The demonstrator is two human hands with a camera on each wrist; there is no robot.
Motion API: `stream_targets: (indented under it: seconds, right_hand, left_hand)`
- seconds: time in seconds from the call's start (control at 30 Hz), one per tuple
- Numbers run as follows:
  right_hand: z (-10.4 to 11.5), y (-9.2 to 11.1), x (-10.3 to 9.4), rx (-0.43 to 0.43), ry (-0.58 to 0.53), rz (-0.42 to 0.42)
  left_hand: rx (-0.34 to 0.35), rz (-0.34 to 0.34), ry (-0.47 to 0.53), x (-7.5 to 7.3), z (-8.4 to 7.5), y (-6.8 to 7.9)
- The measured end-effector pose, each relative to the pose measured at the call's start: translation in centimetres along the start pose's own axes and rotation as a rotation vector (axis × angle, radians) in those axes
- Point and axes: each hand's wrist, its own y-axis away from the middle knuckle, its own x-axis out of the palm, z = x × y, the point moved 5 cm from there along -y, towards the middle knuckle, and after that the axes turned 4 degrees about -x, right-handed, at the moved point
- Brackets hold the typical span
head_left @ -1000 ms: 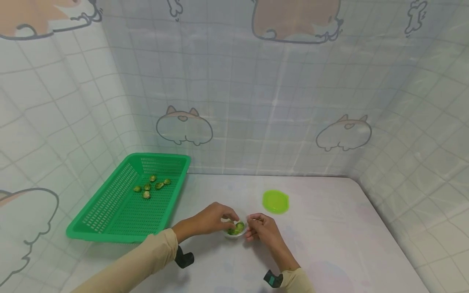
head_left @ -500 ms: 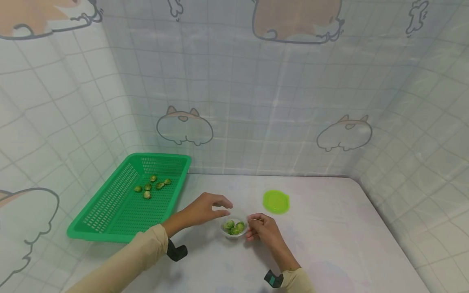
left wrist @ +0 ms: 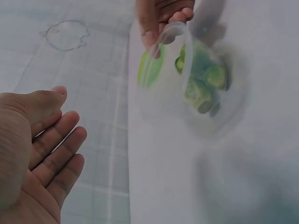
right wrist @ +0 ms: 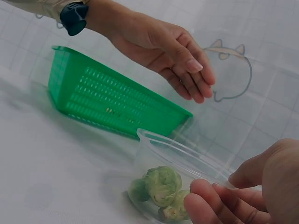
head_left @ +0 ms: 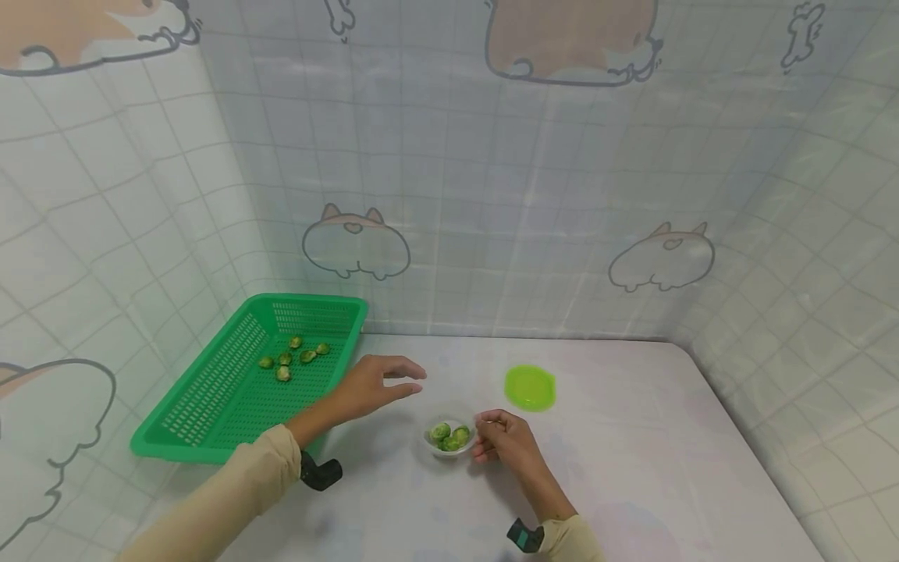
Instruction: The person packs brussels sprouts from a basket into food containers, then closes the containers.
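Observation:
A small clear plastic container (head_left: 449,455) stands on the table and holds several Brussels sprouts (head_left: 439,432). My right hand (head_left: 507,439) pinches its rim on the right side, thumb and fingers on either side of the wall in the right wrist view. Up and to the left of the container, my left hand (head_left: 368,386) hovers with extended fingers and nothing in its grasp. The left wrist view shows that hand's bare palm (left wrist: 37,154).
At the left sits a green perforated basket (head_left: 246,414) with several more Brussels sprouts (head_left: 284,358) inside. A lime-green lid (head_left: 530,388) lies flat behind the right hand. Patterned sheeting (head_left: 492,195) walls in the table's back and sides.
My left hand has drawn away from the container, moving up and left toward the basket, which uncovers the sprouts inside. My right hand keeps its place on the rim.

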Motion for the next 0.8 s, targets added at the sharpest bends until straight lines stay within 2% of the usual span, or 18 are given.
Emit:
stream_targets:
  seconds: [0.27,0.5,0.8]
  right_hand:
    - [0.1,0.1,0.0,-0.006,0.011,0.000]
    - [0.2,0.1,0.0,-0.004,0.010,0.009]
    - [-0.2,-0.1,-0.1,-0.002,0.014,-0.001]
  left_hand:
    - [-0.044,-0.032,0.076,-1.9,0.7,0.4]
    - [-0.036,-0.072,0.128,-3.5,1.2,1.0]
    - [-0.081,-0.116,0.051,-5.9,2.2,2.1]
